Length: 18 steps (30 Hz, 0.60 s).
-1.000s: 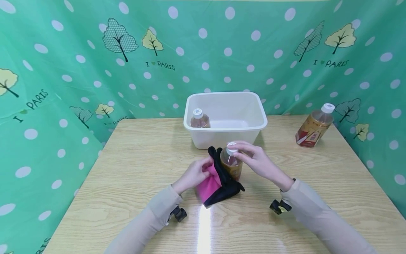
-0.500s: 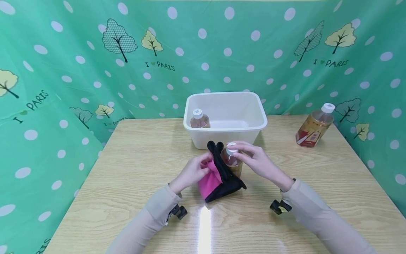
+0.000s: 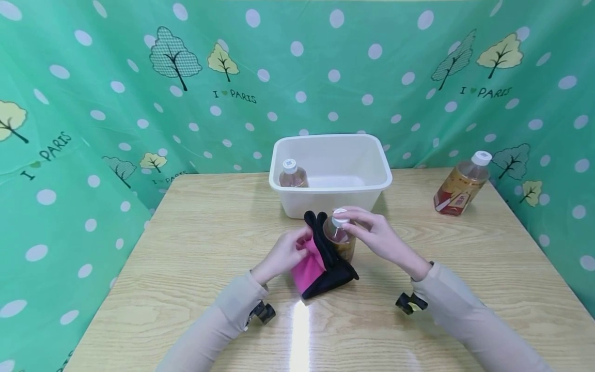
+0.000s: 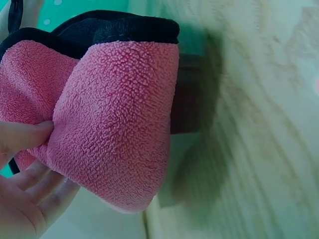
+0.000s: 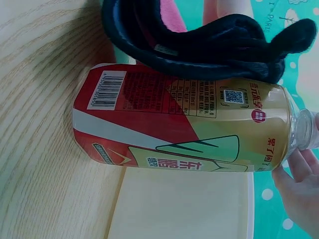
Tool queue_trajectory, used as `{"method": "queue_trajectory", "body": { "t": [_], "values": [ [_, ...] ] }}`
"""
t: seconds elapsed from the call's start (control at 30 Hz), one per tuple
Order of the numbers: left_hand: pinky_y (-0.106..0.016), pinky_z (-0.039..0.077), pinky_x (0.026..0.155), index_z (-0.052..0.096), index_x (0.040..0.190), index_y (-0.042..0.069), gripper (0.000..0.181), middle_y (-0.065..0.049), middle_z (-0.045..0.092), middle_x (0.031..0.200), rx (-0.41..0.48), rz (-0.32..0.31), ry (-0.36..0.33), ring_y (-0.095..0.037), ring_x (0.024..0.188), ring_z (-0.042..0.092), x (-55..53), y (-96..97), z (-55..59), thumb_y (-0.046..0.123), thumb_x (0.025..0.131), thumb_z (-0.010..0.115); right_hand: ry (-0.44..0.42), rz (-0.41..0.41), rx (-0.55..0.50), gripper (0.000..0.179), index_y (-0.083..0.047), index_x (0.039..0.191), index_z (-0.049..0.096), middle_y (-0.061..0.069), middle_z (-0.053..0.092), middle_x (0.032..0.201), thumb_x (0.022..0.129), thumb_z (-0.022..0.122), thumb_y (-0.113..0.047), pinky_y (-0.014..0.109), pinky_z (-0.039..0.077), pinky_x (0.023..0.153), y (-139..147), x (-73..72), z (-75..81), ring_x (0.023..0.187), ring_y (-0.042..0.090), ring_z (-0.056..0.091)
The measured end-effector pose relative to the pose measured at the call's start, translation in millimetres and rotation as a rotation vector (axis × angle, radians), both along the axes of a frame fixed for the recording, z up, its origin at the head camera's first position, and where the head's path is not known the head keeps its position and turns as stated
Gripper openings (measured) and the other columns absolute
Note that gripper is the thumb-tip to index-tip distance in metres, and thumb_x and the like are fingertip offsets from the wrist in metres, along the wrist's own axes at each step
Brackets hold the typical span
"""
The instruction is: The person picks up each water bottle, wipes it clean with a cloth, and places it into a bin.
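My left hand (image 3: pixel 284 253) pinches a pink fleecy cloth with black edging (image 4: pixel 114 114) between thumb and fingers, its folds bunched up. The cloth lies against the left side of an upright drink bottle (image 5: pixel 189 129) with a red and gold label; in the head view it covers part of the bottle's lower half. From the right, my right hand (image 3: pixel 372 230) grips the bottle's white cap (image 3: pixel 340 217) with thumb and fingers. In the right wrist view the bottle's base meets the wooden table, and the cloth's black edge runs along its side.
Just behind the bottle stands a white plastic bin (image 3: pixel 331 190), with another capped bottle (image 3: pixel 293 178) at its left inside. A third bottle (image 3: pixel 460 186) stands at the table's back right. Green polka-dot fabric (image 3: pixel 297 77) hangs behind the wooden table (image 3: pixel 209 222).
My left hand shifted the cloth slightly up along the bottle, then a little back down. The right hand and the bottle have stayed in place.
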<state>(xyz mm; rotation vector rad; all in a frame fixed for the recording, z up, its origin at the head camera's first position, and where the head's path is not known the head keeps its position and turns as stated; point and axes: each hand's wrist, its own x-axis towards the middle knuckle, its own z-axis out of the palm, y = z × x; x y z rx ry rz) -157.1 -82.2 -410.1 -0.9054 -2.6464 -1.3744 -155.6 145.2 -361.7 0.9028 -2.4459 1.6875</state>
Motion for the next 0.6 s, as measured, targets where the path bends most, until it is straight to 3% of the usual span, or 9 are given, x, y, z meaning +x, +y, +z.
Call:
{"method": "queue_trajectory", "body": {
  "t": [0.1, 0.27, 0.6],
  "values": [
    [-0.021, 0.049, 0.067, 0.057, 0.090, 0.000, 0.027, -0.010, 0.062, 0.084, -0.017, -0.003, 0.002, -0.019, 0.077, 0.058, -0.7, 0.2, -5.8, -0.013, 0.067, 0.055, -0.011, -0.001, 0.007, 0.027, -0.003, 0.112, 0.059, 0.009, 0.054, 0.120, 0.085, 0.055, -0.008, 0.023, 0.039, 0.092, 0.2, 0.1, 0.0, 0.114, 0.015, 0.046],
    [-0.022, 0.048, 0.067, 0.057, 0.093, 0.000, 0.028, -0.008, 0.062, 0.085, -0.041, -0.013, -0.006, -0.016, 0.075, 0.056, -2.2, -0.3, -14.8, -0.012, 0.067, 0.055, -0.018, -0.001, 0.018, 0.027, -0.004, 0.112, 0.060, 0.008, 0.054, 0.120, 0.086, 0.055, -0.010, 0.027, 0.039, 0.093, -0.2, -0.2, 0.5, 0.114, 0.016, 0.045],
    [-0.026, 0.049, 0.074, 0.057, 0.095, -0.001, 0.030, -0.010, 0.062, 0.089, -0.075, -0.018, -0.027, -0.018, 0.081, 0.058, -3.7, 0.7, -21.0, -0.013, 0.068, 0.054, -0.028, -0.002, 0.011, 0.027, -0.004, 0.112, 0.059, 0.008, 0.052, 0.121, 0.086, 0.055, -0.010, 0.018, 0.037, 0.093, 0.5, -0.4, -0.4, 0.114, 0.016, 0.045]
  ]
}}
